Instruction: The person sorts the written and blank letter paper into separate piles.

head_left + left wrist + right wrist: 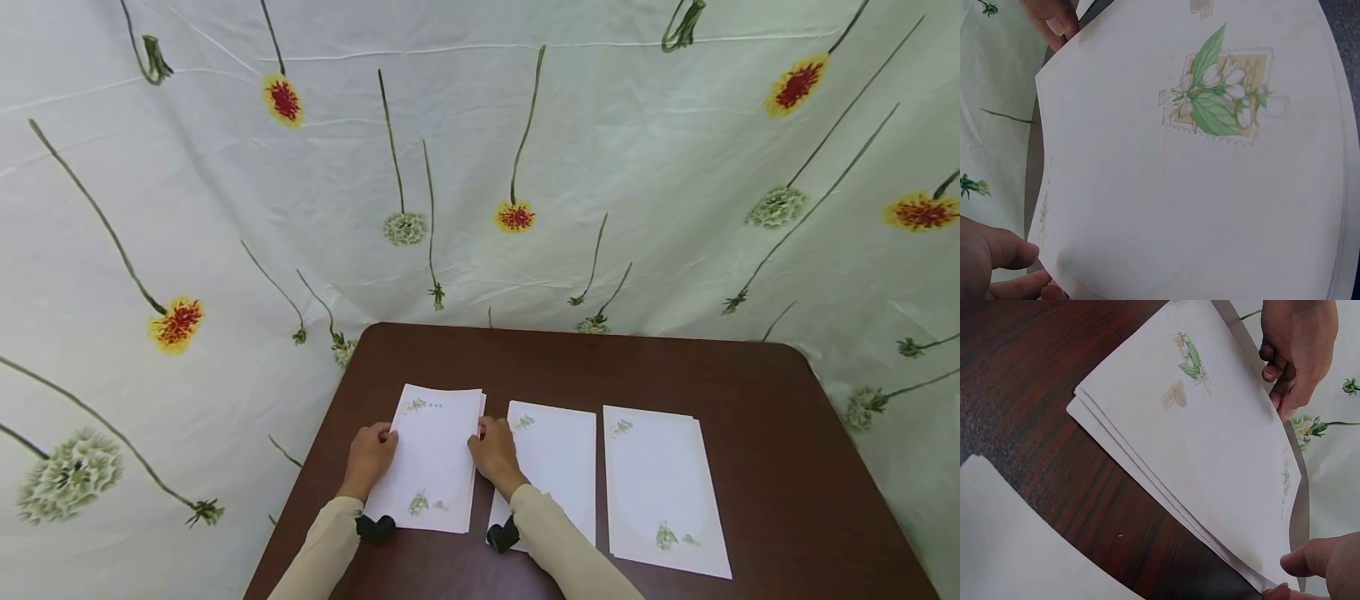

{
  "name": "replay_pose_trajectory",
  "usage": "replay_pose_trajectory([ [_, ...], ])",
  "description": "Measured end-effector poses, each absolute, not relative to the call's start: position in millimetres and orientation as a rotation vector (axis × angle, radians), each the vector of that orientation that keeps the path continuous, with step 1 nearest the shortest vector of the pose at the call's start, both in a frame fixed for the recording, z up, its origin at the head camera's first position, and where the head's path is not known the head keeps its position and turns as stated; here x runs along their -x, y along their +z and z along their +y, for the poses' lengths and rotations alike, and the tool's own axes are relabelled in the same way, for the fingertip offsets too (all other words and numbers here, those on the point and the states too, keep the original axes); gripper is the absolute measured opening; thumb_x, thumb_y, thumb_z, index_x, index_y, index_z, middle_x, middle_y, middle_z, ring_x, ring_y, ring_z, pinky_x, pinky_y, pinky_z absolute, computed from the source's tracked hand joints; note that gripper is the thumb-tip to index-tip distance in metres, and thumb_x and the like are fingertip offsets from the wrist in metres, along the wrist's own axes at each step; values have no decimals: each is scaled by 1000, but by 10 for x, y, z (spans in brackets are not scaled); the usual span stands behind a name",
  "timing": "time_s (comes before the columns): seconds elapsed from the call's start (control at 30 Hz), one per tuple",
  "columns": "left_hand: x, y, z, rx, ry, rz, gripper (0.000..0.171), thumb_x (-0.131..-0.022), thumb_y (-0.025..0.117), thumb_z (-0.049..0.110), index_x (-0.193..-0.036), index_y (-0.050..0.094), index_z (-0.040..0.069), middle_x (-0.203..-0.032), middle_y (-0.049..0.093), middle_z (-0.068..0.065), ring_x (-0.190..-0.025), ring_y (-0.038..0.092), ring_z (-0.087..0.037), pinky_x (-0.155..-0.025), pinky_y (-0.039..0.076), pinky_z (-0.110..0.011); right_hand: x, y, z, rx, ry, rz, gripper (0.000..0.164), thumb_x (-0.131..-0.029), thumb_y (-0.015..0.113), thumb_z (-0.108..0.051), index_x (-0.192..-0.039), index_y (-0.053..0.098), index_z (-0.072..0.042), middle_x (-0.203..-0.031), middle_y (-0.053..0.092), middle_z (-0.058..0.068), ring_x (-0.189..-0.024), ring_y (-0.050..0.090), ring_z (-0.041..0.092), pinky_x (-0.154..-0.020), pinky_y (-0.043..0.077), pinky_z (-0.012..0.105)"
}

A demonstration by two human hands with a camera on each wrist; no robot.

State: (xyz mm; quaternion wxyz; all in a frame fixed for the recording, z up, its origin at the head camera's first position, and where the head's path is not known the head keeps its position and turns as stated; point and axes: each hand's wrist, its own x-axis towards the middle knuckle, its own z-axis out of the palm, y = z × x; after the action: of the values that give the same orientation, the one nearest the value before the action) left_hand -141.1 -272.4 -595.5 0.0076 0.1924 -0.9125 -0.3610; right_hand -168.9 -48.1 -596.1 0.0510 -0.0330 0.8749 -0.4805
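Several sheets (pixel 426 462) perhaps, long axis forward

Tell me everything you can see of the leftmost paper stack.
The leftmost paper stack looks like thin white sheets, their edges slightly offset along one side. A print of white flowers and green leaves over a tan, stamp-like frame decorates the near end; a smaller floral print sits at the far left corner, beside faint marks. Placed on the dark brown table, it is held by the left hand at its left edge and the right hand at its right.
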Motion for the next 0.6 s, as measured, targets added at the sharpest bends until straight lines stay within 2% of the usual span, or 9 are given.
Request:
replay_pose_trajectory([
  [0.13,1413,-5983,-2707,-587,-1106,-2866,40,-104,55,14,-134,62,-12,-115,64,-28,-97,61,-36,-88,55,-53,1681,-5962,-487,97,-1408,2668,38,-91,64,-5,-125,66,13,-112,58,26,-95,61,33,-87,53,51],
  [0.27,1406,-5987,-2680,-606,-1104,-2869,44,-104,54,14,-139,58,-13,-122,61,-32,-101,61,-40,-92,54,-57,1673,-5973,-488,109,-1376,2682,39,-93,64,-5,-127,65,15,-113,56,27,-96,61,34,-89,53,52],
  [0.5,1383,-5975,-2649,-604,-1098,-2858,42,-104,53,12,-138,59,-13,-129,60,-33,-107,62,-41,-97,53,-59,1666,-5994,-479,179,-1319,2723,16,-94,63,-5,-102,66,9,-105,55,24,-86,56,29,-77,50,46],
  [0.57,1380,-5975,-2645,-595,-1097,-2854,42,-104,53,11,-137,59,-14,-130,60,-34,-107,62,-42,-97,53,-59,1657,-6002,-476,195,-1310,2727,17,-95,62,-4,-104,65,10,-104,55,24,-86,56,29,-76,50,46],
  [0.6,1378,-5972,-2643,-591,-1098,-2854,42,-104,53,11,-137,59,-14,-129,60,-34,-107,62,-41,-97,53,-59,1652,-6008,-474,195,-1311,2719,22,-96,62,-5,-110,66,12,-106,55,24,-88,56,29,-77,51,46],
])
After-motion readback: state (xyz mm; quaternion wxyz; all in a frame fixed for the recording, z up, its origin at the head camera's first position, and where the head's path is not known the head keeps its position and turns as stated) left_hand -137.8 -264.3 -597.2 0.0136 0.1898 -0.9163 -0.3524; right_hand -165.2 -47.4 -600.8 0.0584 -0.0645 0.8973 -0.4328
